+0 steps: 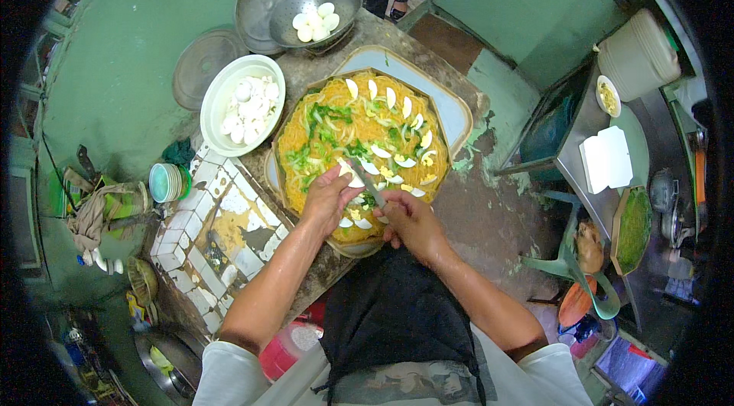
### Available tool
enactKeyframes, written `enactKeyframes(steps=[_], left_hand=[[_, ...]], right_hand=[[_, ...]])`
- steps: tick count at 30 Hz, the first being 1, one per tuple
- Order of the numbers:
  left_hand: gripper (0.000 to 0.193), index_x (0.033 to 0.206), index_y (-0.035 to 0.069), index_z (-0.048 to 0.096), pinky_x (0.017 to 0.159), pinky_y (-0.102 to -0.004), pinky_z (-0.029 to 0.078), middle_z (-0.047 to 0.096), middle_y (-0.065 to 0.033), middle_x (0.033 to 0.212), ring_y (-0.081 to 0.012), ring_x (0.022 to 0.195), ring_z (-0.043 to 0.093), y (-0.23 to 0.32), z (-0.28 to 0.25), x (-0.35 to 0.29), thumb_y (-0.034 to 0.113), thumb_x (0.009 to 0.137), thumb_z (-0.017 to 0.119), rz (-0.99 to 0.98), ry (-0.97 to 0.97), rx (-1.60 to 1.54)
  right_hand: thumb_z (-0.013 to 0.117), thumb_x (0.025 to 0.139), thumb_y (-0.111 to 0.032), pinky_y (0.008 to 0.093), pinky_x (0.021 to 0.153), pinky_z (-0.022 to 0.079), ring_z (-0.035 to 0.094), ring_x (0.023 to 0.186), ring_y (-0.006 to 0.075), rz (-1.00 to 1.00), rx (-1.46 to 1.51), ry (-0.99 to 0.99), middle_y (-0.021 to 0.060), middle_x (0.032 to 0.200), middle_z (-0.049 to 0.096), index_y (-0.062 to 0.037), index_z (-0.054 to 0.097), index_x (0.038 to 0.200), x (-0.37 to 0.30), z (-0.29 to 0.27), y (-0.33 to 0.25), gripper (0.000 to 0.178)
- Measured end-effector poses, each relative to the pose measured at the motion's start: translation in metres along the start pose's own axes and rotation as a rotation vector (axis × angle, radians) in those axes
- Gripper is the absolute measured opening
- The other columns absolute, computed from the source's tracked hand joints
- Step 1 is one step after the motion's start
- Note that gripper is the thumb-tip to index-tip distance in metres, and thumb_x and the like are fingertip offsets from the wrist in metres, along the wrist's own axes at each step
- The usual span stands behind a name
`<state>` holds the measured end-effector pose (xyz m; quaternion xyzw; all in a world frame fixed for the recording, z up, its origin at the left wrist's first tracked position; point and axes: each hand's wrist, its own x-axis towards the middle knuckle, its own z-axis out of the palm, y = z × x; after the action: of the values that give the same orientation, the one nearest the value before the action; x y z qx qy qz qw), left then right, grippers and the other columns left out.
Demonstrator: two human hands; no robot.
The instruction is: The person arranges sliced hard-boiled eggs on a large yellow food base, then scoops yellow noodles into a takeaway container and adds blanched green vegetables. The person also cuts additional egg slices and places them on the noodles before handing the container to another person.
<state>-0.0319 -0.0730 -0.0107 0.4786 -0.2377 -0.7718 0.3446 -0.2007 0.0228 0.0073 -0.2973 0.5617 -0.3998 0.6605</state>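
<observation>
Egg: pinched in left hand
Knife: clasped in right hand, blade just beside egg
Noodles: beneath, dotted with egg slices

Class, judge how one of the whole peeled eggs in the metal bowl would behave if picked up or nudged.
The egg would probably feel slippery, its white surface looking smooth. Being rounded, it may roll when nudged. It could split under a tight squeeze, having no shell.
</observation>
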Motion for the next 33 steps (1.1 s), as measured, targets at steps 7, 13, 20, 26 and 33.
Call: enactKeyframes(steps=[7, 13, 20, 26, 33], left_hand=[[0.038, 0.131, -0.009, 0.039, 0.095, -0.0353, 0.053, 0.058, -0.0206, 0.120, -0.0306, 0.114, 0.059, 0.004, -0.018, -0.021, -0.001, 0.095, 0.046, -0.123, 0.009, 0.004], [0.037, 0.129, -0.010, 0.041, 0.094, -0.0355, 0.054, 0.058, -0.0200, 0.120, -0.0286, 0.109, 0.061, 0.009, -0.033, -0.013, 0.001, 0.095, 0.048, -0.108, 0.048, 0.096], [0.035, 0.127, -0.009, 0.044, 0.097, -0.0358, 0.051, 0.058, -0.0196, 0.118, -0.0288, 0.109, 0.061, 0.013, -0.035, -0.017, -0.003, 0.092, 0.049, -0.093, 0.002, 0.102], [0.032, 0.123, -0.010, 0.046, 0.093, -0.0343, 0.054, 0.059, -0.0187, 0.116, -0.0290, 0.108, 0.062, 0.027, -0.054, -0.019, -0.004, 0.092, 0.050, -0.201, -0.017, 0.103], [0.029, 0.122, -0.008, 0.048, 0.094, -0.0351, 0.054, 0.060, -0.0170, 0.115, -0.0274, 0.104, 0.063, 0.035, -0.060, -0.008, -0.001, 0.093, 0.048, -0.134, 0.086, 0.274]], right_hand=[[0.054, 0.096, -0.014, 0.0293, 0.072, 0.050, 0.062, 0.079, 0.0170, -0.224, -0.253, 0.060, 0.0077, 0.088, 0.063, -0.0043, 0.057, 0.117, -0.013, 0.024, 0.040, 0.023], [0.055, 0.096, -0.015, 0.0256, 0.058, 0.047, 0.058, 0.068, 0.0123, -0.172, -0.114, 0.148, 0.0057, 0.088, 0.062, -0.0021, 0.055, 0.119, 0.006, 0.041, 0.047, 0.026], [0.058, 0.095, -0.013, 0.0224, 0.051, 0.043, 0.053, 0.062, 0.0086, 0.039, 0.177, 0.024, 0.0021, 0.086, 0.059, -0.0026, 0.054, 0.120, -0.015, 0.055, 0.034, 0.028], [0.055, 0.094, -0.012, 0.0259, 0.053, 0.046, 0.054, 0.064, 0.0109, -0.062, 0.083, 0.081, 0.0043, 0.084, 0.060, -0.0064, 0.053, 0.120, -0.010, 0.076, 0.067, 0.027], [0.053, 0.096, -0.016, 0.0239, 0.051, 0.043, 0.054, 0.066, 0.0098, 0.110, 0.566, 0.128, 0.0025, 0.090, 0.060, -0.0042, 0.054, 0.119, 0.008, 0.100, 0.050, 0.026]])
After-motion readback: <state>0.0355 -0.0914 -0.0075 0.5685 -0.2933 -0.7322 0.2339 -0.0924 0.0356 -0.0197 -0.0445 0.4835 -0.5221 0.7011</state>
